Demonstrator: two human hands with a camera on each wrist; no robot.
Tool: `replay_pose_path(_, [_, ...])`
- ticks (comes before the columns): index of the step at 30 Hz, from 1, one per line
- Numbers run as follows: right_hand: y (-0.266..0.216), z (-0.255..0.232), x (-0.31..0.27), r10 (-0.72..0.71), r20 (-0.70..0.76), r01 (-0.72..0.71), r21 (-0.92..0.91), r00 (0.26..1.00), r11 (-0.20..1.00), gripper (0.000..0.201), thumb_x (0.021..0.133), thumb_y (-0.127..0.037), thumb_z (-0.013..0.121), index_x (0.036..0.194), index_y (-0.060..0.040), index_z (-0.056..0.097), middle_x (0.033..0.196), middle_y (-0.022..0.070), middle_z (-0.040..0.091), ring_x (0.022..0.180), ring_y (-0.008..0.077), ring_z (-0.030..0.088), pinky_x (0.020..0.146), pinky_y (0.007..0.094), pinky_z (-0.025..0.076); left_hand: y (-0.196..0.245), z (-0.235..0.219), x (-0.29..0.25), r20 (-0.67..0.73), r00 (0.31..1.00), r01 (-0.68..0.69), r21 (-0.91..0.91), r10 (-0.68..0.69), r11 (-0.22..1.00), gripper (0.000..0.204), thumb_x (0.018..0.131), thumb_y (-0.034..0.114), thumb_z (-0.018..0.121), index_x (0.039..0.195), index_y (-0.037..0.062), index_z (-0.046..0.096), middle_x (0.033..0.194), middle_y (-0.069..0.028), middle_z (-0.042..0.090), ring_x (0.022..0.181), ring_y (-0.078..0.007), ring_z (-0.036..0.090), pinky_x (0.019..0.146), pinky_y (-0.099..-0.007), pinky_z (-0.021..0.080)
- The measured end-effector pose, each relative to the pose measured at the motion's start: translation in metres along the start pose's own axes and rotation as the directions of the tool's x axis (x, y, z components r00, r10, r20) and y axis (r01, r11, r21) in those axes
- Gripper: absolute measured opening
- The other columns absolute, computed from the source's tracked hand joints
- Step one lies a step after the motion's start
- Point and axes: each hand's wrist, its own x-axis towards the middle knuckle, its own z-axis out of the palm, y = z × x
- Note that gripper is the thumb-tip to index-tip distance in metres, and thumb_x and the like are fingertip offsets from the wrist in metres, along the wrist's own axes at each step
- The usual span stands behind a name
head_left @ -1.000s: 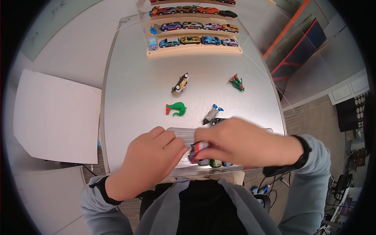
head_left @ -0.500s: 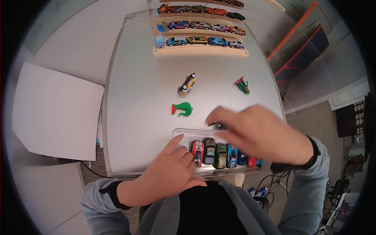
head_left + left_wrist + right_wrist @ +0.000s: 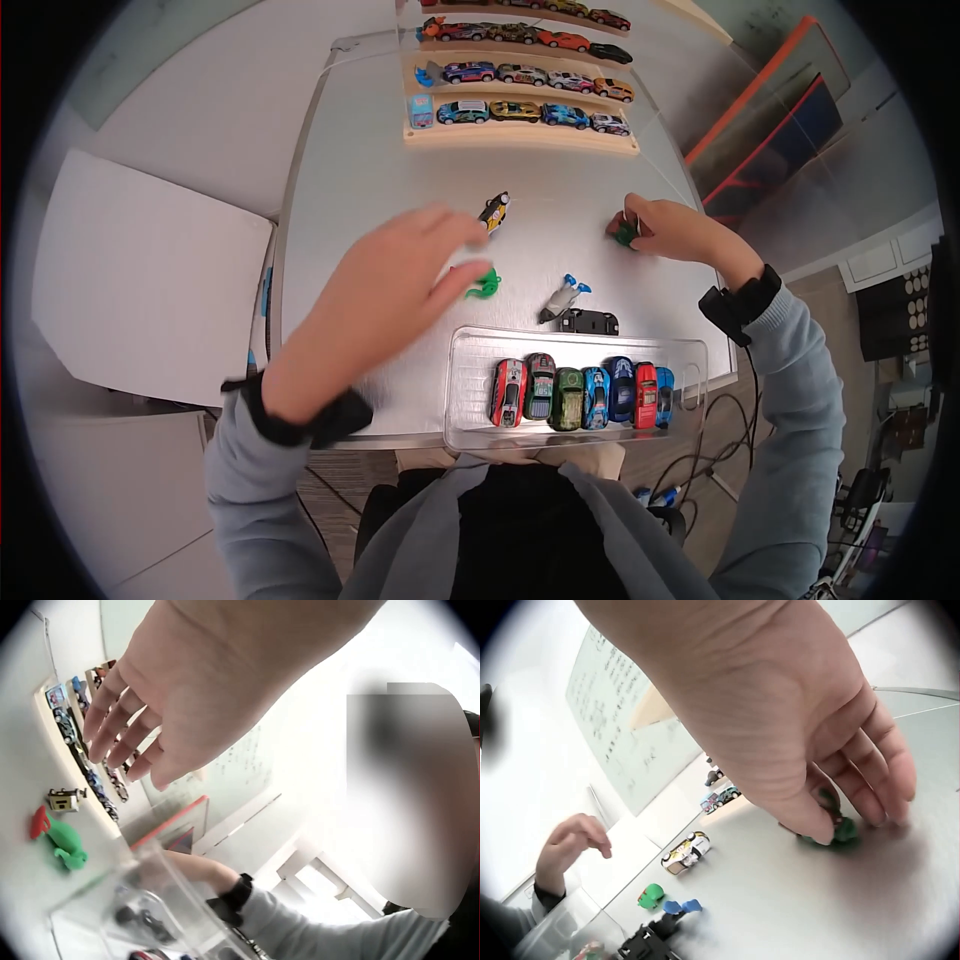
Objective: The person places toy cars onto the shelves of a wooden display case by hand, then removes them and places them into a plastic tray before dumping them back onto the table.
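Note:
In the head view the right hand [image 3: 685, 235] has its thumb and fingers around a small green and brown figure [image 3: 626, 234] at the table's right; the right wrist view shows the thumb against this figure [image 3: 843, 833]. Held above the table with spread fingers, the left hand [image 3: 370, 300] is empty, as the left wrist view of this hand [image 3: 191, 694] confirms. It partly covers a green figure with a red base [image 3: 66, 840] and nears a yellow and white toy car [image 3: 493, 212]. A grey figure with blue feet [image 3: 562, 298] lies by a black part [image 3: 590, 321].
A clear plastic tray [image 3: 470, 342] at the table's front edge holds a row of several toy cars [image 3: 570, 398]. At the back stands a tiered wooden rack [image 3: 520, 145] with more cars. A white board [image 3: 150, 280] is left of the table.
The right hand has moved from the tray out to the right-hand green figure and closed around it. The left hand has lifted off the tray and moved forward and left. The red and white car is in the tray.

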Motion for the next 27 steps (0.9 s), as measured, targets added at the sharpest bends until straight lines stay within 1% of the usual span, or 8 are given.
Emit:
replay_pose_path(6, [-0.053, -0.026, -0.039, -0.047, -0.127, 0.031, -0.128, 0.991, 0.991, 0.019, 0.079, -0.006, 0.059, 0.092, -0.0011, 0.045, 0.072, 0.0155, 0.059, 0.070, 0.0347, 0.058, 0.063, 0.0410, 0.043, -0.053, 0.046, 0.044, 0.077, 0.997, -0.016, 0.087, 0.009, 0.996, 0.033, 0.085, 0.012, 0.059, 0.117, 0.0061, 0.054, 0.105, -0.0136, 0.059, 0.094, -0.0332, 0.058, 0.083, -0.0394, 0.047])
replay_pose_path(11, [-0.087, -0.049, -0.103, -0.159, -0.145, 0.165, 0.024, 0.977, 0.986, 0.022, 0.076, -0.004, 0.060, 0.093, -0.0035, 0.045, 0.074, 0.0168, 0.058, 0.071, 0.0369, 0.058, 0.062, 0.0433, 0.043, -0.051, 0.038, 0.046, 0.068, 0.997, 0.010, 0.136, -0.020, 0.991, 0.032, 0.085, 0.010, 0.059, 0.117, 0.0057, 0.053, 0.105, -0.0154, 0.060, 0.094, -0.0346, 0.058, 0.084, -0.0392, 0.046])
replay_pose_path(13, [-0.091, -0.041, -0.120, -0.278, -0.204, 0.281, -0.012, 0.939, 0.959, 0.023, 0.074, -0.003, 0.063, 0.091, -0.0046, 0.048, 0.075, 0.0134, 0.057, 0.070, 0.0340, 0.057, 0.061, 0.0414, 0.043, -0.055, 0.023, 0.040, 0.013, 1.000, 0.023, 0.070, -0.023, 0.997, 0.029, 0.086, 0.007, 0.059, 0.115, 0.0054, 0.053, 0.102, -0.0115, 0.061, 0.090, -0.0276, 0.059, 0.080, -0.0343, 0.047])
replay_pose_path(15, [-0.092, -0.030, -0.134, -0.350, -0.200, 0.342, -0.077, 0.915, 0.937, 0.024, 0.073, -0.004, 0.064, 0.091, -0.0053, 0.048, 0.077, 0.0121, 0.054, 0.075, 0.0319, 0.057, 0.063, 0.0415, 0.045, -0.037, -0.005, 0.037, -0.045, 0.965, 0.251, -0.131, -0.259, 0.959, 0.025, 0.086, 0.006, 0.060, 0.111, 0.0051, 0.055, 0.098, -0.0050, 0.062, 0.086, -0.0155, 0.058, 0.074, -0.0265, 0.045])
replay_pose_path(17, [-0.092, -0.015, -0.145, -0.349, -0.131, 0.320, -0.203, 0.928, 0.926, 0.024, 0.071, -0.005, 0.064, 0.091, -0.0037, 0.049, 0.078, 0.0093, 0.054, 0.076, 0.0273, 0.059, 0.062, 0.0367, 0.048, -0.014, -0.032, 0.024, -0.124, 0.971, 0.165, -0.271, -0.204, 0.948, 0.022, 0.082, 0.008, 0.066, 0.102, 0.0060, 0.057, 0.090, -0.0088, 0.063, 0.080, -0.0153, 0.060, 0.068, -0.0261, 0.046])
replay_pose_path(21, [-0.095, 0.024, -0.157, -0.248, -0.116, 0.155, -0.515, 0.962, 0.843, 0.025, 0.069, -0.006, 0.062, 0.091, -0.0032, 0.050, 0.078, 0.0060, 0.054, 0.073, 0.0180, 0.061, 0.053, 0.0276, 0.050, 0.065, -0.061, -0.003, 0.222, 0.968, 0.142, -0.105, -0.116, 0.984, 0.028, 0.074, 0.007, 0.071, 0.099, 0.0051, 0.058, 0.086, -0.0050, 0.062, 0.076, -0.0148, 0.059, 0.062, -0.0277, 0.044])
replay_pose_path(24, [-0.091, 0.051, -0.156, -0.237, -0.137, 0.118, -0.574, 0.962, 0.811, 0.026, 0.068, -0.007, 0.062, 0.091, -0.0031, 0.051, 0.077, 0.0058, 0.053, 0.065, 0.0150, 0.060, 0.048, 0.0245, 0.049, 0.078, -0.029, -0.022, 0.369, 0.927, -0.135, 0.152, 0.071, 0.979, 0.025, 0.071, 0.003, 0.067, 0.092, 0.0037, 0.053, 0.075, -0.0063, 0.057, 0.075, -0.0223, 0.057, 0.063, -0.0329, 0.045])
replay_pose_path(27, [-0.085, 0.059, -0.154, -0.258, -0.175, 0.122, -0.550, 0.950, 0.826, 0.026, 0.067, -0.008, 0.063, 0.090, -0.0030, 0.051, 0.075, 0.0060, 0.053, 0.060, 0.0152, 0.060, 0.046, 0.0244, 0.048, 0.072, 0.002, -0.031, 0.407, 0.912, -0.165, 0.247, 0.052, 0.955, 0.022, 0.073, 0.004, 0.066, 0.092, 0.0064, 0.056, 0.072, -0.0062, 0.058, 0.074, -0.0262, 0.059, 0.062, -0.0349, 0.046])
